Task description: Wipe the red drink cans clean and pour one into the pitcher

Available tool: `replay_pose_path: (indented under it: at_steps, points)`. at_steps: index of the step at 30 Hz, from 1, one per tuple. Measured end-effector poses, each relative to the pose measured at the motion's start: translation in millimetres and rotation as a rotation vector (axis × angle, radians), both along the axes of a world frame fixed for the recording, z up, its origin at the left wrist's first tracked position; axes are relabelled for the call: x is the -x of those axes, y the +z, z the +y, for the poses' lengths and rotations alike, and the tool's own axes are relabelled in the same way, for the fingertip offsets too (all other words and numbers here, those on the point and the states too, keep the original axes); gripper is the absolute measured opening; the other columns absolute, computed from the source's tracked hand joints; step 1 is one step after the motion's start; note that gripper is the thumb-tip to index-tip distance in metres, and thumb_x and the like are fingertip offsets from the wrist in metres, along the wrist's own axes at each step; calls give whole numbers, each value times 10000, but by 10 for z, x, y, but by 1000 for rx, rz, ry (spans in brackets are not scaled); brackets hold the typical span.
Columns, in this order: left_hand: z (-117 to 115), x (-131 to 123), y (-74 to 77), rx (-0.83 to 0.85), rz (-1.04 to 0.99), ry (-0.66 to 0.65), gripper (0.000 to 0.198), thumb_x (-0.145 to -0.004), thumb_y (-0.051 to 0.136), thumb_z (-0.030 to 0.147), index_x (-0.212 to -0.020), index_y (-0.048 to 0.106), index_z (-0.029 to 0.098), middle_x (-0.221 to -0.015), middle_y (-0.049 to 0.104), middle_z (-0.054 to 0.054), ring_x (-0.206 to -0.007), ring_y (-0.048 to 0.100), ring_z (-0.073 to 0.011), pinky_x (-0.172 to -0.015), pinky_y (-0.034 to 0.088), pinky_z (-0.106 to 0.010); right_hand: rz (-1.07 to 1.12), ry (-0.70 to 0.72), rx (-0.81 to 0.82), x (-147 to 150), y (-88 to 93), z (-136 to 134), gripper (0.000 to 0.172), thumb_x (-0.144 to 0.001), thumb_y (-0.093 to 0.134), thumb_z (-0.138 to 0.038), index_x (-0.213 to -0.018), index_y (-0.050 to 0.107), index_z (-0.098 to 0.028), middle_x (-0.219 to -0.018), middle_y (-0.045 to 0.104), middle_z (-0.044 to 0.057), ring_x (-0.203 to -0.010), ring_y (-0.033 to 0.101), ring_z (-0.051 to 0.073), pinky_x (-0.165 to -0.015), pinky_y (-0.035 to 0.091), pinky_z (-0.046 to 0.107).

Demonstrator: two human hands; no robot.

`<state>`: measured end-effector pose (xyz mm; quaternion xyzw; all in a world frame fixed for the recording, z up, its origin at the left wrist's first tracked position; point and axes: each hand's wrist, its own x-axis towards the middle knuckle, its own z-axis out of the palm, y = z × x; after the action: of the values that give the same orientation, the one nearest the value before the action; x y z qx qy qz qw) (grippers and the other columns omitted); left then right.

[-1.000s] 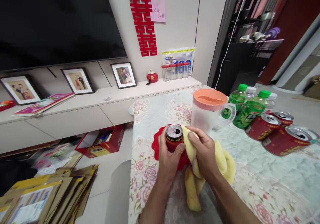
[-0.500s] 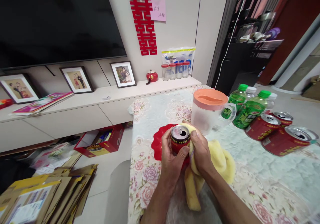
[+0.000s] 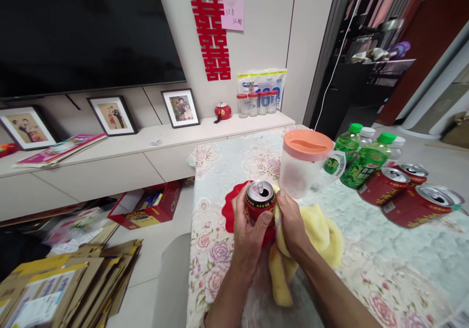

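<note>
My left hand (image 3: 249, 228) is wrapped round a red drink can (image 3: 261, 201), thumb across its front. The can is upright with its top opened and the tab raised. My right hand (image 3: 292, 223) grips a yellow cloth (image 3: 318, 228) and presses it to the can's right side. Part of the cloth hangs down below the right hand, and the rest lies bunched on the table to the right. Behind and under the can shows a red scalloped dish (image 3: 230, 211), partly hidden by my left hand.
A clear pitcher (image 3: 295, 179) with an orange lid stands just beyond my hands. Several bottles, such as a green one (image 3: 366, 162), and opened red cans (image 3: 384, 186) stand at the right on the flowered tablecloth (image 3: 227, 167). Flattened cardboard (image 3: 91, 284) lies on the floor, left.
Both hands, with the can and the cloth, have shifted slightly left. The can's tab and opening have turned a little. The hands keep their hold.
</note>
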<state>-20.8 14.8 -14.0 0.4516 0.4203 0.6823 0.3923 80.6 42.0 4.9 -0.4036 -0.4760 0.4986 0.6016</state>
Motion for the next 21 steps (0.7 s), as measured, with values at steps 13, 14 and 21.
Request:
replay_pose_path:
  at_steps: [13,14,21]
  points:
    - [-14,-38,-40,50,-173,-43,606,-928,720,493,-1456,513,281,-1557,558,-115,-1446,543,-319,-1181,474,-440,-54,-140,-199,-54,-29,-62,426,-978,622,-494,-1288,767,-240,-1460,677,89,-1429,538,306,-1227,371,499]
    - [-18,-45,-39,53,-160,-37,592,-934,712,491,-1454,521,282,-1551,564,-113,-1453,535,-321,-1190,465,-445,-109,-152,-220,-47,-36,-61,448,-989,606,-497,-1328,744,-238,-1483,660,91,-1451,518,301,-1235,363,499]
    - [38,-55,-25,1,-67,27,713,-810,820,521,-1394,525,237,-1467,614,-150,-1378,596,-340,-1145,498,-474,-180,-74,-212,-17,-56,-42,558,-1019,518,-569,-1425,664,-216,-1541,612,101,-1480,492,291,-1255,341,498]
